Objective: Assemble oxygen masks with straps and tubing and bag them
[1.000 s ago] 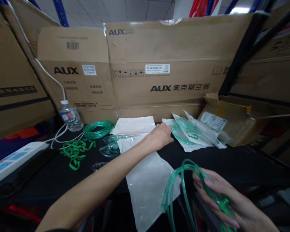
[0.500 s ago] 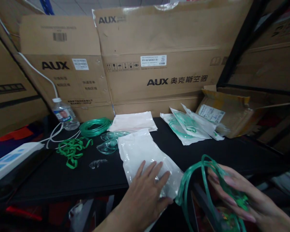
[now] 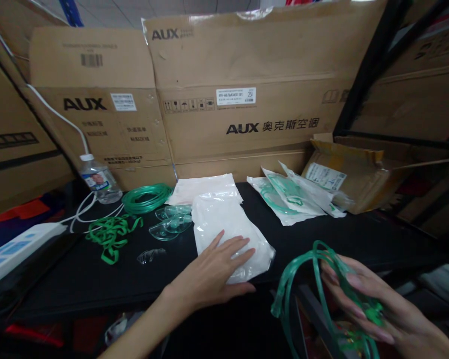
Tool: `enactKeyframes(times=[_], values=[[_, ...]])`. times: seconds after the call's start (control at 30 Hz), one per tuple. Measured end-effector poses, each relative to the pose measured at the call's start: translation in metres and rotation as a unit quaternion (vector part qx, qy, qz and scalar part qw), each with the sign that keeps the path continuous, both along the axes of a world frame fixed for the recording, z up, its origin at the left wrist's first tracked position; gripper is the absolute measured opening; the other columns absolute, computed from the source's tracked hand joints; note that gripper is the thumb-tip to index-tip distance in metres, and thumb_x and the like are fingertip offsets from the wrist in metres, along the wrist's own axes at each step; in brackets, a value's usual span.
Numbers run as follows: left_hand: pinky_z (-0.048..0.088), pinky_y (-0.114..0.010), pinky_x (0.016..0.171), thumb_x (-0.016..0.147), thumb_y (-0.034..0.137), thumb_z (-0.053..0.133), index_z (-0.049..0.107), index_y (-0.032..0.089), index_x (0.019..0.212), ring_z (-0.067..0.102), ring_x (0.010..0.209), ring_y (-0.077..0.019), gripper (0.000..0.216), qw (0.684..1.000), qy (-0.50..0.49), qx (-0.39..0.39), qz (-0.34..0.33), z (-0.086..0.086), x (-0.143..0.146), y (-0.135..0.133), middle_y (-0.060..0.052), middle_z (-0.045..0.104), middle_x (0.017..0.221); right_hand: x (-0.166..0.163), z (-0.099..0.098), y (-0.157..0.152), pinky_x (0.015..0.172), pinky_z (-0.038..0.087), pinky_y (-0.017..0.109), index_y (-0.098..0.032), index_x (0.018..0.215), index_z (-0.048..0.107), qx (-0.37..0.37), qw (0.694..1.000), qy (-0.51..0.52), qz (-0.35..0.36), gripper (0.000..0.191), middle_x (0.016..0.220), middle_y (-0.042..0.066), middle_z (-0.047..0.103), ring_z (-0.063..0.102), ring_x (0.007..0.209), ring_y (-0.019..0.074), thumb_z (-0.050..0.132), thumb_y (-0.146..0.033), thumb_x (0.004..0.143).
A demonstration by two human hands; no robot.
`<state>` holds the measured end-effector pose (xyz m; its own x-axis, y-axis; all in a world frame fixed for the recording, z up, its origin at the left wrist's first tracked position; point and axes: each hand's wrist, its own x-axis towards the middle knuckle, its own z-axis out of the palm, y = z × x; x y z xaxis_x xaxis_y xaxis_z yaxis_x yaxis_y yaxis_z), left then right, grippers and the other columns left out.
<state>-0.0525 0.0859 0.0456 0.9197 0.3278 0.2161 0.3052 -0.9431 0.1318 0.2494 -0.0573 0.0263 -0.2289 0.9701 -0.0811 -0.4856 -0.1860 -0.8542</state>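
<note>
The left hand [image 3: 224, 267] lies palm down with its fingers spread and gripping nothing, pressed over the lower part of a glossy white plastic bag [image 3: 224, 219]. This bag rests on the black table [image 3: 108, 291], its near end by the front edge. The right hand [image 3: 392, 309] is closed around looped, translucent green plastic tubing [image 3: 284, 286], holding it in front of the table at the right. The loops arch out past the fingertips and hang down, and a bright green piece [image 3: 374, 314] shows against the fingers, its exact shape hard to tell.

Behind the white bag lie flat white packets [image 3: 205, 185]. Just to its left are clear, green-tinted plastic mask shells [image 3: 172, 228], with a small clear plastic piece [image 3: 151, 256] nearer the front. Farther left sit a tangle of flat green straps [image 3: 110, 237], a round coil of green tubing [image 3: 147, 198] and a tilted clear plastic bottle with a white cap [image 3: 99, 179]. A white power strip [image 3: 20, 249] lies at the far left. Right of the white bag, clear-fronted white packages with green contents [image 3: 284, 199] overlap beside an open brown cardboard box [image 3: 362, 189].
</note>
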Motion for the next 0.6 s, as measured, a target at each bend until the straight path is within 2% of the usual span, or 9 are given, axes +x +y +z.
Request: enactKeyframes(times=[0.2,0.33,0.5,0.6], values=[[0.027,-0.044,0.125,0.101,0.04,0.055,0.053,0.019,0.146,0.042,0.146,-0.0229,0.05,0.998,0.001,-0.06,0.003,0.007,0.01,0.014,-0.011,0.049,0.156,-0.002,0.0,0.003,0.027,0.029,0.008,-0.018,0.088,0.055,-0.01,0.999,-0.041,-0.012,0.034,0.059,-0.003,0.06,0.034,0.027,-0.0014,0.073,-0.047,0.089],[0.037,-0.039,0.121,0.1,0.047,0.057,0.054,0.02,0.145,0.045,0.144,-0.0242,0.053,0.997,-0.007,-0.074,-0.004,0.005,0.01,0.019,-0.009,0.05,0.155,-0.003,0.001,0.002,0.028,0.027,0.007,-0.018,0.088,0.055,-0.013,0.999,-0.048,-0.02,0.035,0.059,-0.003,0.06,0.033,0.027,-0.0017,0.073,-0.048,0.088],[0.045,-0.036,0.114,0.103,0.049,0.048,0.06,0.021,0.139,0.056,0.136,-0.0239,0.047,0.999,0.011,-0.046,0.005,0.008,0.01,0.025,-0.007,0.057,0.15,-0.007,0.003,0.004,0.028,0.029,0.007,-0.017,0.091,0.058,-0.005,0.999,-0.043,0.004,0.032,0.06,-0.002,0.061,0.034,0.027,-0.0018,0.071,-0.046,0.09],[0.051,-0.037,0.109,0.099,0.052,0.052,0.063,0.018,0.134,0.061,0.13,-0.0262,0.05,1.0,0.03,-0.002,0.0,0.013,0.012,0.023,-0.009,0.061,0.146,-0.009,0.0,0.006,0.028,0.028,0.007,-0.017,0.094,0.058,0.003,0.999,-0.029,0.022,0.03,0.062,-0.002,0.062,0.035,0.027,-0.0015,0.069,-0.045,0.092]])
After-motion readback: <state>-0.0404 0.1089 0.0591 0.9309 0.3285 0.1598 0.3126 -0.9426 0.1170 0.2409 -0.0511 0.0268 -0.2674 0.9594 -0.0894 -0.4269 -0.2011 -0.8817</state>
